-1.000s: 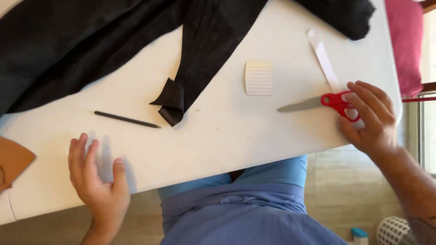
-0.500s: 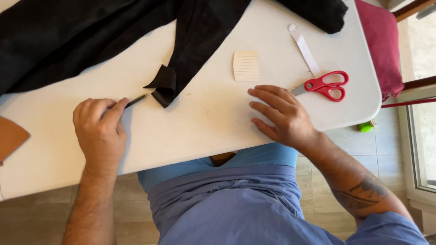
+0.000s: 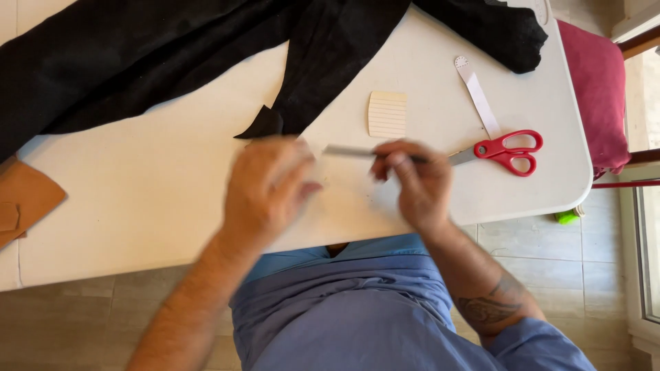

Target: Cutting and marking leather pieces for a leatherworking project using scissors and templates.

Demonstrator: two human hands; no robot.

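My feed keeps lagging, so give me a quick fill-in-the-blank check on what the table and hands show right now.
1. The right hand pinches a thin dark ____.
2. The scissors have ____ handles.
3. The ribbed cream card lies on the white table beside the ____ fabric.
4. The left hand holds ____.

Missing words: pencil; red; black; nothing

**One head view, straight down**

A single head-worn camera looks steeply down over the near edge of the white table (image 3: 172,206), close above it. The red-handled scissors (image 3: 505,151) sit right of centre; floor tiles show below the table's edge.
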